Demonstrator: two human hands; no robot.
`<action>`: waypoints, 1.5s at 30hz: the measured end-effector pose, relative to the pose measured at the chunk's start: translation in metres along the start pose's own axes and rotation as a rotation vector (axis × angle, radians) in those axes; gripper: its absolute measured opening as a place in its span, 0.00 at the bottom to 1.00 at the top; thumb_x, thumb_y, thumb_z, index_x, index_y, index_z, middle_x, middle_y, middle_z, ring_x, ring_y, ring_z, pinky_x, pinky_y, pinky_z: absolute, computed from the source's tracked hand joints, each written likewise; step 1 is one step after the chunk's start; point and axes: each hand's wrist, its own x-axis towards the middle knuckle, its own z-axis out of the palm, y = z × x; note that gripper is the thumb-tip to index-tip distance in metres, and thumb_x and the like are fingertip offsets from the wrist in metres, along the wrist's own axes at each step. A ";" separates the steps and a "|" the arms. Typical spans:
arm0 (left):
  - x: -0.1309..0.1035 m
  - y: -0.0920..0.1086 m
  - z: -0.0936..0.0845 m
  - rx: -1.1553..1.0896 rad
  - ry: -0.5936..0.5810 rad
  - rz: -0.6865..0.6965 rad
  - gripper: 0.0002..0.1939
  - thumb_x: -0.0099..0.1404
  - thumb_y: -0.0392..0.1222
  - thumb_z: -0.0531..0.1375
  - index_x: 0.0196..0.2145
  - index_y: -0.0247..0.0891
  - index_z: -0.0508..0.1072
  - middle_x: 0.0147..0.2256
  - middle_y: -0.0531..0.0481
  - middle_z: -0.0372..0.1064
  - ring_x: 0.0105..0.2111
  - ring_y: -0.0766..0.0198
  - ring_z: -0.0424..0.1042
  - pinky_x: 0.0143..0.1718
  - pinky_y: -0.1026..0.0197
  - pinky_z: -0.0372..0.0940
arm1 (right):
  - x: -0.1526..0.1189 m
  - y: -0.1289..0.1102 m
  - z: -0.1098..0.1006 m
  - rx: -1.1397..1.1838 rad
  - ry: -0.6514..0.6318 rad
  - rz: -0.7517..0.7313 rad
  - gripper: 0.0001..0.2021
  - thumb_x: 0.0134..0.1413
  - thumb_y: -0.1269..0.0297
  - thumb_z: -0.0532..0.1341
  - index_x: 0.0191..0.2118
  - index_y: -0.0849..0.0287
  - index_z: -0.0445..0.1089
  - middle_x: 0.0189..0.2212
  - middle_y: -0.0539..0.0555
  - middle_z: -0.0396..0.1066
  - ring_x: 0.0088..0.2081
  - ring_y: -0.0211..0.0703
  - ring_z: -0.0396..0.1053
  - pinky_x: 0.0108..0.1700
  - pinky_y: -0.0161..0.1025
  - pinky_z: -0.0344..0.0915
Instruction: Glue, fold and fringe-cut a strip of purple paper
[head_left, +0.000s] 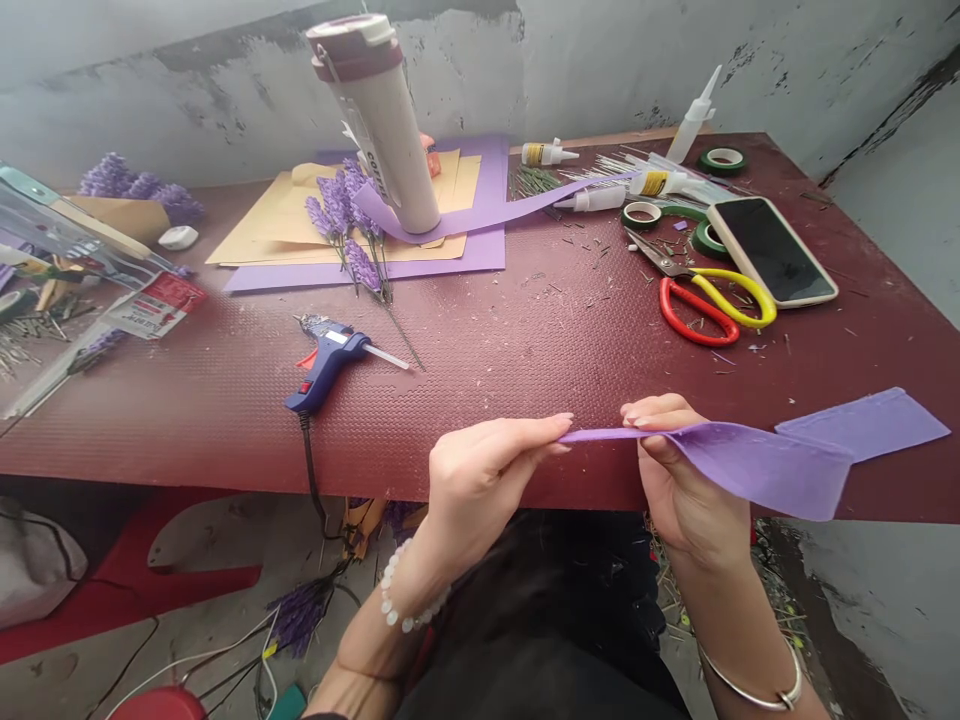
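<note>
A strip of purple paper stretches between my two hands above the table's front edge. Its left end is folded narrow, and my left hand pinches the tip between thumb and fingers. My right hand grips the strip farther right, where it widens into a flat, drooping length. Just beyond that loose end, another purple piece lies on the table; whether the two are joined, I cannot tell. Scissors with red and yellow handles rest past my right hand. A blue glue gun lies left of my left hand.
A white tumbler stands on tan and purple sheets beside lavender sprigs. A long purple strip curls around its base. At the right are a phone, green tape, glue bottles and wires.
</note>
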 end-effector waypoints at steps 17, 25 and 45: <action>0.004 0.002 -0.004 -0.115 -0.156 -0.116 0.15 0.82 0.48 0.63 0.55 0.39 0.87 0.49 0.44 0.89 0.41 0.59 0.90 0.48 0.60 0.84 | 0.004 0.001 -0.009 0.015 0.029 0.091 0.07 0.55 0.47 0.81 0.34 0.37 0.87 0.34 0.47 0.79 0.40 0.44 0.76 0.51 0.47 0.77; 0.002 0.001 0.000 -0.008 -0.182 -0.032 0.21 0.86 0.50 0.55 0.54 0.35 0.85 0.32 0.50 0.88 0.33 0.65 0.88 0.41 0.68 0.79 | 0.004 -0.014 -0.006 -0.089 -0.209 0.118 0.24 0.53 0.41 0.80 0.56 0.33 0.86 0.45 0.49 0.88 0.46 0.48 0.82 0.51 0.46 0.79; 0.006 0.003 0.009 0.107 -0.193 0.032 0.17 0.82 0.40 0.62 0.35 0.37 0.84 0.28 0.53 0.84 0.25 0.67 0.82 0.32 0.69 0.75 | 0.004 -0.019 -0.002 -0.278 -0.373 -0.007 0.12 0.67 0.44 0.72 0.50 0.38 0.89 0.42 0.52 0.89 0.44 0.49 0.84 0.47 0.46 0.82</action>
